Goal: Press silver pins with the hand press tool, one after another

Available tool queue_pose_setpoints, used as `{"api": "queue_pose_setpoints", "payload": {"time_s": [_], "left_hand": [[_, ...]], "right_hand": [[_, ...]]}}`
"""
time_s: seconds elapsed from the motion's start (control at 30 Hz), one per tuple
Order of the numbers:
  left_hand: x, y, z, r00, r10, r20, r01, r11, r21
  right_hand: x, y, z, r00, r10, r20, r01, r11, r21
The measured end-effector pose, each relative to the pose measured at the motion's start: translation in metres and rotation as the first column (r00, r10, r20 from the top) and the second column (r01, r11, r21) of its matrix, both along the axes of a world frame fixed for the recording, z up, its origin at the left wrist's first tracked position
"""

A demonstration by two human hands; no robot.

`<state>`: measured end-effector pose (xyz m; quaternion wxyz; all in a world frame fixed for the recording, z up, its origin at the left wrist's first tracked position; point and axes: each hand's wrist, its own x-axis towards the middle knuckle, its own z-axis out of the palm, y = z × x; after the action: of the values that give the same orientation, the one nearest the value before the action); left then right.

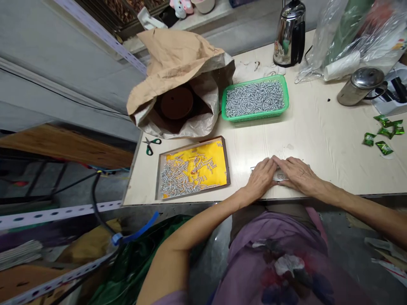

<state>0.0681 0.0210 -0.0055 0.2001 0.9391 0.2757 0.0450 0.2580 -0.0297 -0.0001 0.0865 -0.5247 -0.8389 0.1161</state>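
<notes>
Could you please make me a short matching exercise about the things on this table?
1. basket
2. scissors
3. shallow tray
4. flat piece

A. partly covered by the left hand and right hand
B. yellow inside, with metal pieces scattered over part of it
C. near the table's left edge
D. green, filled with small metal pieces

Pairs: 1-D, 2-C, 3-B, 4-A.

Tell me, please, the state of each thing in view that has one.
Flat piece, mostly covered
Left hand, laid over that piece, grip unclear
Right hand, likewise
Green basket, filled with metal pins
Tray, strewn with small pins
Paper sack, mouth open
Scissors, handles spread apart
Kettle, upright, lid on
Metal pot, lid on
Green packets, loosely scattered
</notes>
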Motion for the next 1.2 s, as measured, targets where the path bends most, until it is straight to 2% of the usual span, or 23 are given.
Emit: {"api": "queue_pose_setpoints", "payload": {"time_s": [0.13, 0.33, 0.43, 0.7, 0.83, 0.9, 1.0, 1.1, 1.2], "left_hand": [[0.009, 0.014, 0.0, 0.993, -0.106, -0.054, 0.103, 0.993, -0.054], [0.02, 0.017, 0.011, 0.982, -0.096, -0.165, 0.085, 0.994, -0.068], [0.023, 0.016, 0.012, 0.979, -0.08, -0.188, 0.065, 0.994, -0.082], [0.024, 0.01, 0.007, 0.979, -0.057, -0.196, 0.033, 0.992, -0.124], [0.024, 0.01, 0.005, 0.977, -0.041, -0.209, 0.021, 0.995, -0.1], [0.023, 0.01, 0.002, 0.983, -0.015, -0.18, 0.003, 0.998, -0.066], [0.019, 0.006, -0.007, 0.999, 0.004, -0.047, -0.003, 1.0, 0.008], [0.013, -0.008, -0.02, 0.997, -0.029, 0.065, 0.024, 0.997, 0.072], [0.009, -0.027, -0.034, 0.994, -0.072, 0.086, 0.064, 0.994, 0.083]], "right_hand": [[0.008, -0.004, -0.002, 0.999, -0.042, 0.021, 0.042, 0.999, -0.032], [0.008, -0.003, 0.004, 0.99, -0.117, 0.074, 0.121, 0.991, -0.059], [0.009, -0.005, 0.004, 0.993, -0.097, 0.061, 0.101, 0.993, -0.056], [0.003, -0.012, -0.009, 0.998, -0.059, 0.023, 0.058, 0.998, 0.029], [0.0, -0.011, -0.008, 0.996, -0.074, 0.059, 0.072, 0.997, 0.027], [0.004, -0.008, -0.005, 0.994, -0.096, 0.054, 0.095, 0.995, 0.025], [0.018, -0.001, -0.002, 0.996, -0.087, 0.012, 0.086, 0.996, 0.015], [0.034, 0.01, -0.006, 0.998, -0.051, -0.022, 0.051, 0.999, -0.002], [0.043, 0.025, -0.013, 0.997, -0.072, -0.02, 0.072, 0.997, 0.011]]}}
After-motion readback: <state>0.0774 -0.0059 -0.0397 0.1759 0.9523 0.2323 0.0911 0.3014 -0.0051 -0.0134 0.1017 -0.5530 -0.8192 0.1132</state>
